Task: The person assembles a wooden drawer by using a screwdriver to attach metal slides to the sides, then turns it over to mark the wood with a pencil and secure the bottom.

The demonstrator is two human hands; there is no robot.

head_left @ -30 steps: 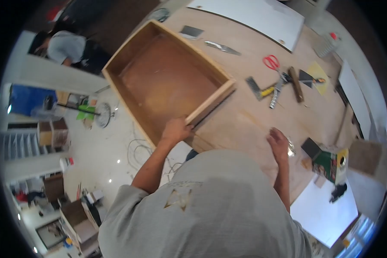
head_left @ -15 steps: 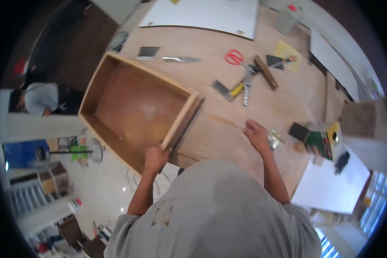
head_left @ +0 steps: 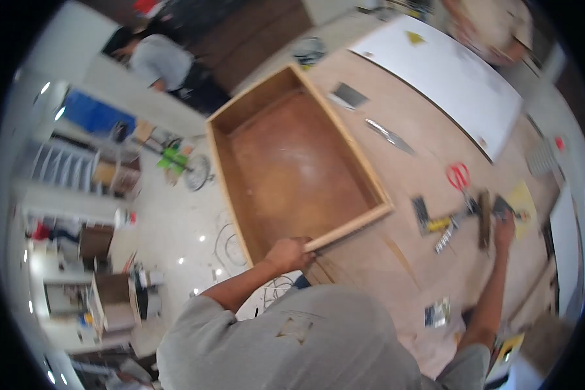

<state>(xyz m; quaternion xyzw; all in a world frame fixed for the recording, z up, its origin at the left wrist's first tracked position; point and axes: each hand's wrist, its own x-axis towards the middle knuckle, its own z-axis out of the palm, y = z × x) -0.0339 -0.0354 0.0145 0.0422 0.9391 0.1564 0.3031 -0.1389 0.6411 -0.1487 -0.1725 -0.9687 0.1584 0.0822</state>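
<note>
My left hand [head_left: 289, 255] is closed on the near rim of a wooden drawer [head_left: 354, 224], which rests tilted at the table's left side. The drawer's open top faces me, showing its brown bottom. My right hand [head_left: 504, 231] is stretched out to the far right, at a small dark sheet [head_left: 501, 205] that looks like sandpaper. A screwdriver [head_left: 521, 214] lies beside its fingers on a yellow sheet [head_left: 524, 197]. Blur hides whether those fingers hold anything. Just left of the hand lies a wooden-handled tool [head_left: 484, 221].
Red-handled scissors [head_left: 457, 175], a yellow-and-black tool [head_left: 437, 224], a knife-like blade [head_left: 389, 135] and a grey sheet [head_left: 349, 95] lie on the table [head_left: 429, 143]. A white panel [head_left: 448, 91] is at the back. One person [head_left: 491, 26] stands behind it, another [head_left: 162, 65] at far left.
My right hand has moved from the table's middle out to the tools at the right. My left hand still grips the drawer. The camera view has turned, shifting everything.
</note>
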